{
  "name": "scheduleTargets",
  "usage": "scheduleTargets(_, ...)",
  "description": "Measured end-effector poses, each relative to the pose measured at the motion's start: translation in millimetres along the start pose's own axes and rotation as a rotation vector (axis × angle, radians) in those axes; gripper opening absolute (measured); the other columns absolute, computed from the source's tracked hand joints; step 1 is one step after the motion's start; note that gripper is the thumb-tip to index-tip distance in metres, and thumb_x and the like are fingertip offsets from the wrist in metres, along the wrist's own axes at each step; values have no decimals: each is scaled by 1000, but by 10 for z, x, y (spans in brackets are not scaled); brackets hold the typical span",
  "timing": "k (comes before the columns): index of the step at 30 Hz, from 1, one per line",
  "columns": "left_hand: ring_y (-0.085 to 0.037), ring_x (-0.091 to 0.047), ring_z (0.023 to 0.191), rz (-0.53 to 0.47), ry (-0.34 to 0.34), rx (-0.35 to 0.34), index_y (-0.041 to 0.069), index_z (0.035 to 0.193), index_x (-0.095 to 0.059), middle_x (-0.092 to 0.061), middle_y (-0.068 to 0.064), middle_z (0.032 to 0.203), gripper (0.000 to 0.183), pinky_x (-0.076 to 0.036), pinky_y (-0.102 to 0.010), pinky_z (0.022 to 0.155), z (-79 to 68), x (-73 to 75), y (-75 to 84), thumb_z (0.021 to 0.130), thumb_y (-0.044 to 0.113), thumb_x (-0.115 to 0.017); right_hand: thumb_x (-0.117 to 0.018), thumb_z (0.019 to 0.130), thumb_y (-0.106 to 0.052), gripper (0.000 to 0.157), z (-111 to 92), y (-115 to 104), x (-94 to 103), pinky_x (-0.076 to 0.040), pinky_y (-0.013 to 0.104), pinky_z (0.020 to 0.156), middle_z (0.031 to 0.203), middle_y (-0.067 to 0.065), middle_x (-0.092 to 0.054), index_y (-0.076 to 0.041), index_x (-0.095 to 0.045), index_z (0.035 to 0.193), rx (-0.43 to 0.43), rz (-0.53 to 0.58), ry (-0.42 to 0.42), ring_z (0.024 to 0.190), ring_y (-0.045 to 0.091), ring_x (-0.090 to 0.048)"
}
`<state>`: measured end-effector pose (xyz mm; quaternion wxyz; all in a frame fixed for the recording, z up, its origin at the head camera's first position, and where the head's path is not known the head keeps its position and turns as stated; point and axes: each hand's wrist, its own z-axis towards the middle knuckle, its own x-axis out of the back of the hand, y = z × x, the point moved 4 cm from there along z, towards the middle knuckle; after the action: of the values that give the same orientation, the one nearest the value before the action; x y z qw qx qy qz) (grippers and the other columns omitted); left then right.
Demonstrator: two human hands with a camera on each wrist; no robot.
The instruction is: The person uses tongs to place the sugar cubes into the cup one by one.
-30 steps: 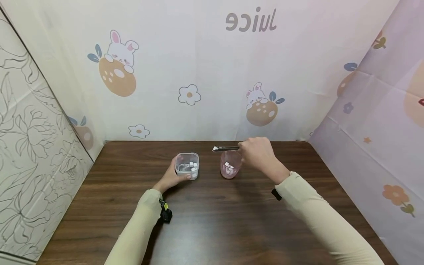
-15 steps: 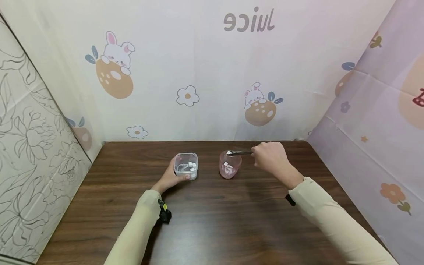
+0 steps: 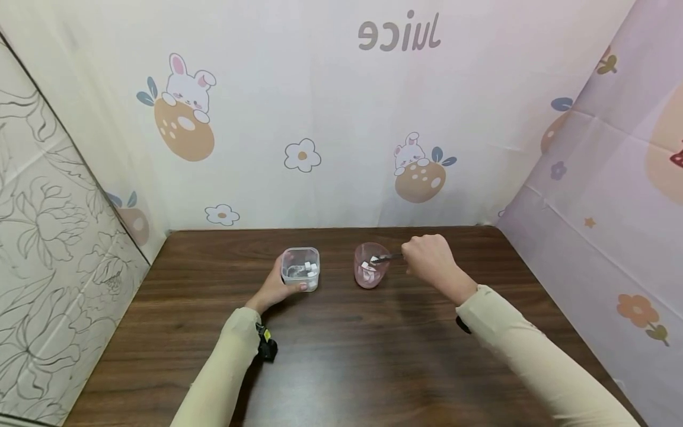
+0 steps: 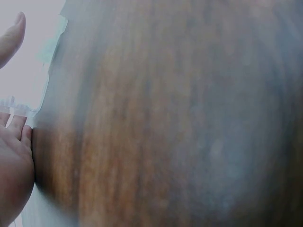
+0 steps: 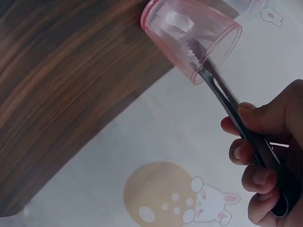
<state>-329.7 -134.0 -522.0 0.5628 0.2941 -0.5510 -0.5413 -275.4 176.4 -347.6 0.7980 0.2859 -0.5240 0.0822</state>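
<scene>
Right hand (image 3: 433,264) grips tongs (image 5: 232,113) — partly inside cup (image 5: 173,52). Left hand (image 3: 274,289) holds box (image 3: 296,256), cubes (image 3: 313,267) inside — box near cup.

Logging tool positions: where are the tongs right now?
In the right wrist view, the tongs are gripped in the right hand, tips inside the pink cup; in the head view, that cup stands right of the clear container.

Grey txt "Juice" (image 3: 399,31), mirror-rev., on white wall cloth (image 3: 347,95), up top, just rt of ctr.
</scene>
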Motion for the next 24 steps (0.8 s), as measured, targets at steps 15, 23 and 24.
scheduleTargets(15, -46, -30, 131, -22, -61, 101, -8, 146, -14, -31, -32, 143, 98, -23, -56, 107, -55, 4, 334, 73, -1, -79, -85, 53, -18, 36, 167, -165, -68, -38, 34, 36, 49, 1, -53, -16, -49, 49, 42, -62, 41, 39, 15, -41)
scheduleTargets(23, -38, -31, 132, -12, -42, 111, 2, 149, -15, -32, -24, 146, 102, -23, -51, 108, 29, -22, 26, 72, 6, -82, -84, 52, -16, 34, 206, -200, -103, -38, 35, 36, 49, 2, -53, -15, -50, 48, 51, -72, 70, 38, 16, -44)
scheduleTargets(24, -37, -31, 132, -4, -40, 114, 3, 149, -15, -32, -23, 146, 103, -23, -51, 108, 35, -22, 8, 72, 7, -83, -83, 52, -15, 33, 209, -200, -100, -38, 35, 35, 49, 2, -54, -15, -50, 48, 50, -74, 70, 38, 17, -44)
